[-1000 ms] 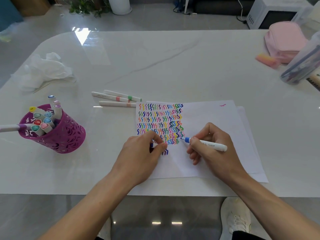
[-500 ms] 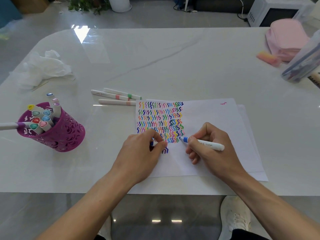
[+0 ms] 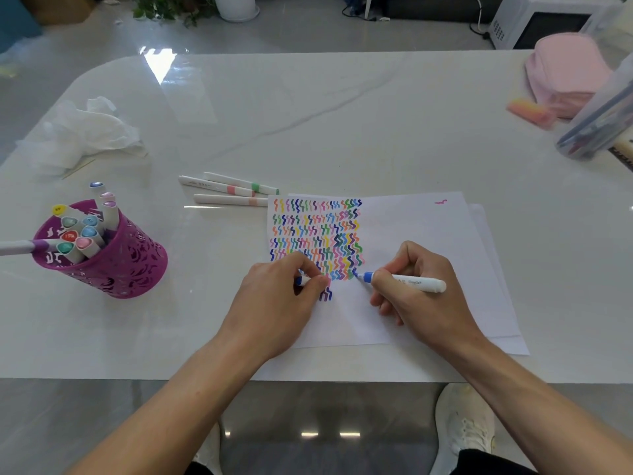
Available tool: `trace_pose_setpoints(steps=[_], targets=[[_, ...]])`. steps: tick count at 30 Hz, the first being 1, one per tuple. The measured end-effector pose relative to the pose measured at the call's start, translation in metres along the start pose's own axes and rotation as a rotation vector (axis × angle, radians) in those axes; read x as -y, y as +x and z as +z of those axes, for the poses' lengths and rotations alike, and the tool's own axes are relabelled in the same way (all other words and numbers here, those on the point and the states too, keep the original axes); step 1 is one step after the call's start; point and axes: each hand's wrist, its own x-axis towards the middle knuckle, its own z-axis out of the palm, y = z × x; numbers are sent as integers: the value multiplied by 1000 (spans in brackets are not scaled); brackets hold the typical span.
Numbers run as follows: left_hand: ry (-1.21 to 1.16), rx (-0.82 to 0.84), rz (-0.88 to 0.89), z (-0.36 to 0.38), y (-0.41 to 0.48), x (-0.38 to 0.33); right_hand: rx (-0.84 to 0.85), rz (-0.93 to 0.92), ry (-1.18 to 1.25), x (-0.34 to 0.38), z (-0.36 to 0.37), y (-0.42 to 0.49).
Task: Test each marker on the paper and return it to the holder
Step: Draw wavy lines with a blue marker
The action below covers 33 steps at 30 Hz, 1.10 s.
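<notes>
Both bare forearms (image 3: 191, 389) reach forward. The left hand (image 3: 281, 306) lies palm down, its curled fingertips pinching a small blue cap (image 3: 302, 280). The right hand (image 3: 424, 303) grips a white marker with blue tip (image 3: 416, 283) between thumb and forefinger, the tip pointing toward the left fingers.

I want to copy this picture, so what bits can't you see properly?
Head view:
- cap: mostly hidden by fingers of the left hand.
- squiggles on the paper: some under the left hand.
- purple marker: cut off by the left edge.
- clear tub: cut off by the right edge.
- print on the blue marker: too small to read.
</notes>
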Motion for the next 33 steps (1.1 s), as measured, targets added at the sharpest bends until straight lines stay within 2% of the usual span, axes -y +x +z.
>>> trace_pose_setpoints(steps=[4, 13, 17, 23, 28, 33], targets=[[7, 8, -2, 0, 0, 1, 15, -13, 18, 1, -1, -1], [4, 44, 0, -1, 1, 5, -65, -15, 224, 3, -8, 1], [-11, -20, 54, -2, -1, 3, -46, -62, 245, 8, -9, 0], [-189, -128, 94, -5, -1, 0, 24, -93, 262, 12, -7, -3], [-344, -81, 66, -1, 0, 1, 85, -96, 271, 11, -7, -4], [-389, -30, 71, 1, 2, 2, 136, -88, 301, 14, -7, -5]])
